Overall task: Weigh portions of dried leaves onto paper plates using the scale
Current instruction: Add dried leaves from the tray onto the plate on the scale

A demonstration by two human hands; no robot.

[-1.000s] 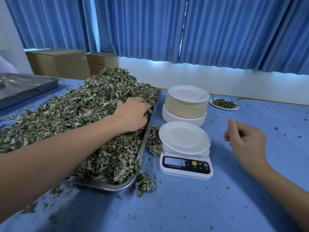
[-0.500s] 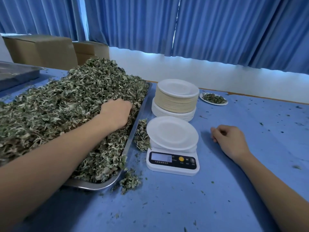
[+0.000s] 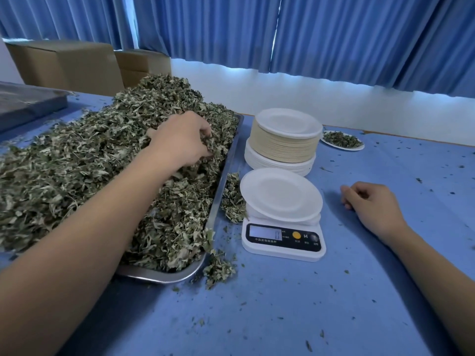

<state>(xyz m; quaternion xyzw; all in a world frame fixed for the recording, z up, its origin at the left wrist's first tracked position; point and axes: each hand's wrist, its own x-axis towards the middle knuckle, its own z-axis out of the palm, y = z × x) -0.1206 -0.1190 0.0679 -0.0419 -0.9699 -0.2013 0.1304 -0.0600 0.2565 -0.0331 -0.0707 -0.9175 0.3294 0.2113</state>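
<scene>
Where the frame ends, the blue-covered tabletop (image 3: 282, 317) is cut off on every side, and its cloth is littered with green flecks. Blue curtains (image 3: 334, 34) are hung behind it. The left half of the tabletop is taken up by a heap of dried leaves (image 3: 77, 176), whose left part is lost past the frame edge. A metal tray (image 3: 159, 274) is buried under the heap, so that only its right rim and near corner are seen. Two cardboard boxes (image 3: 69, 65) are partly hidden behind the heap, and a second tray (image 3: 25, 104) is clipped at the left edge.

Just right of the metal tray a stack of paper plates (image 3: 282, 147) is set. In front of it a scale (image 3: 282, 242) is placed, and its platform is covered by a white paper plate (image 3: 280, 194). The display is lit, but its digits cannot be read.

The left hand (image 3: 182, 140) is sunk in the heap near the tray's right rim. Its grip is clamped on a bunch of leaves and the fingertips are partly hidden. The right hand (image 3: 370, 204) is rested on the tabletop right of the scale, its grip loosely curled around nothing.

Behind the stack a small filled plate (image 3: 341, 140) is seen. Spilled leaves (image 3: 231, 199) are scattered between tray and scale.
</scene>
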